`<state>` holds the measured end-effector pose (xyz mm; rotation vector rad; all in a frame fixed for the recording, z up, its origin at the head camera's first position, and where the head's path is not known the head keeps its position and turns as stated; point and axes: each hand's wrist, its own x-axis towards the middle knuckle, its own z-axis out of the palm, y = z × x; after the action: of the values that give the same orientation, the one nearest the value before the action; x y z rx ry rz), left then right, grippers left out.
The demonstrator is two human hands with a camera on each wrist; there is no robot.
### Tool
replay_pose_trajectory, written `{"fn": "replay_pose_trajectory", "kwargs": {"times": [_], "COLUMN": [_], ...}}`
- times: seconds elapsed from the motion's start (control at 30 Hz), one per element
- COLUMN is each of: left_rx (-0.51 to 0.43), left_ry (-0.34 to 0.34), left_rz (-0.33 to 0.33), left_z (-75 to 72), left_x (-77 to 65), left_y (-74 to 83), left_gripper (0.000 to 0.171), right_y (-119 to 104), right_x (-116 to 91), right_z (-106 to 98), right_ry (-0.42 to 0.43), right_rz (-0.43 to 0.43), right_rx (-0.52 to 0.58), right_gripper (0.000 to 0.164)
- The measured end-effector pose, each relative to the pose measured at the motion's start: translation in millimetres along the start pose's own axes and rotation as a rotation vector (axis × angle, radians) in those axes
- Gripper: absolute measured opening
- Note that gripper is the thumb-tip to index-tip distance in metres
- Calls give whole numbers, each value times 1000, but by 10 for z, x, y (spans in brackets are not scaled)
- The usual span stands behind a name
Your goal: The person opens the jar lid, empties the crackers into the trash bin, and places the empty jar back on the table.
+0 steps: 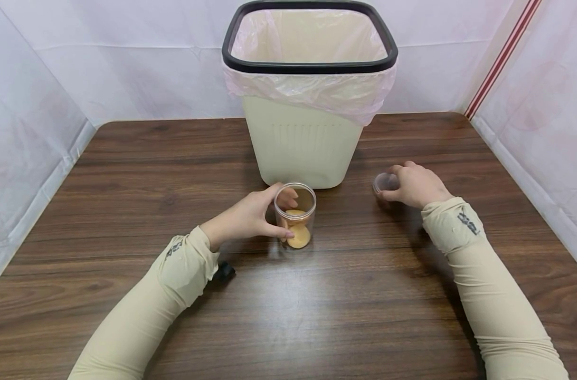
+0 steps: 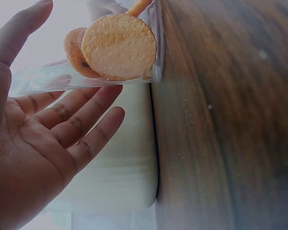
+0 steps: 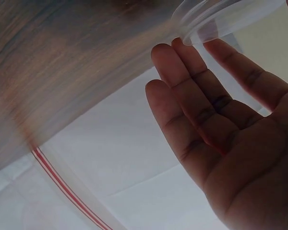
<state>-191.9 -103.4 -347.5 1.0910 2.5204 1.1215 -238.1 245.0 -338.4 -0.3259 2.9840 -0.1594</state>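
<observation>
My left hand holds a clear plastic jar that stands upright on the table, thumb on the near side and fingers round the far side. Inside the jar lie several round, golden biscuits, close up in the left wrist view. The jar's top is uncovered. Off to the right, my right hand pinches a clear round lid between thumb and fingers, low over the table. Only part of this lid shows in the right wrist view, at the top edge.
A cream waste bin with a black rim and pink liner stands at the table's back, just behind the jar. Beside my left wrist lies a small black object, partly hidden by the sleeve. White sheeting surrounds the wooden table.
</observation>
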Motion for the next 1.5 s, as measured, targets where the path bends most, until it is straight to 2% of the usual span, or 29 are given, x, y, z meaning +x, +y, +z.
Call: {"fn": "replay_pose_trajectory", "kwargs": {"times": [1.5], "left_rx": [11], "left_ry": [-6], "left_rz": [-18], "left_z": [8], "left_x": [4], "left_y": [-24], "left_gripper": [66], "right_y": [-15], "right_x": [10], "right_z": [58], "right_ry": [-18], "right_rz": [3], "right_rx": [-36], "right_gripper": [72]}}
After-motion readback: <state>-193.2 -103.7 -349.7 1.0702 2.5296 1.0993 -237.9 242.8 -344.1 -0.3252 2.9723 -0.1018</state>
